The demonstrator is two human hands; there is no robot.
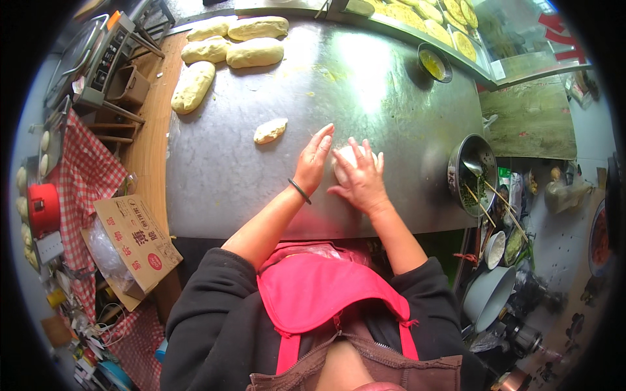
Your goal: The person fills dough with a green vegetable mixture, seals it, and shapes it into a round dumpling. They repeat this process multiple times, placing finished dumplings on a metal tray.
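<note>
My right hand (359, 173) rests over a pale ball of dough (341, 171) on the metal worktop (234, 185), fingers spread across its top. Part of the dough is hidden beneath the palm and fingers. Just left of it, my left hand (314, 159) is held on edge with its fingers together and nothing visible in it; a dark bangle (299, 191) circles that wrist. A small torn piece of dough (270, 131) lies farther left. Several long dough loaves (255, 53) sit at the far left corner, some touching one another.
At the right edge stands a metal bowl (455, 173) of chopped greens with a spoon and chopsticks. A small bowl of yellow liquid (434, 63) is at the far right, near a glass case of flatbreads (430, 27). A cardboard box (139, 239) stands left of the worktop.
</note>
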